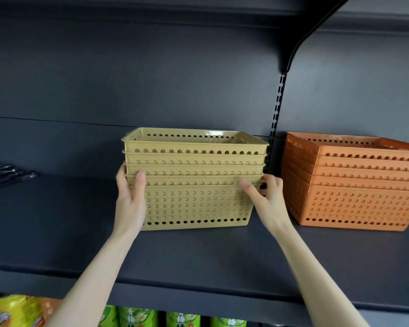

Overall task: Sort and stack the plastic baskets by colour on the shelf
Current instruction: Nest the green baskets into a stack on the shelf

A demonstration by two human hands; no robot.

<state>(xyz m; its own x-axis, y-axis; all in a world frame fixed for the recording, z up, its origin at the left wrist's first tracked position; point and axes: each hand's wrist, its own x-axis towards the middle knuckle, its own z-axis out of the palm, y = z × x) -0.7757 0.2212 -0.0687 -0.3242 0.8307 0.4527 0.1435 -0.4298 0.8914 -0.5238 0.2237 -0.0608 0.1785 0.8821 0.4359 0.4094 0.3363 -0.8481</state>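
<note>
A stack of several yellow perforated baskets (194, 180) stands on the dark shelf (198, 251), near its back panel. My left hand (130, 199) grips the stack's left end, thumb on the front face and fingers curled round the side. My right hand (265, 199) grips the right end the same way, at the lowest rims. Close to the right stands a stack of several orange baskets (354, 185), turned slightly askew, with a narrow gap between the two stacks.
Dark packaged items (7, 173) lie at the shelf's far left. A slotted upright and bracket (279, 102) run up the back panel between the stacks. Green and yellow snack packets (137, 317) fill the shelf below.
</note>
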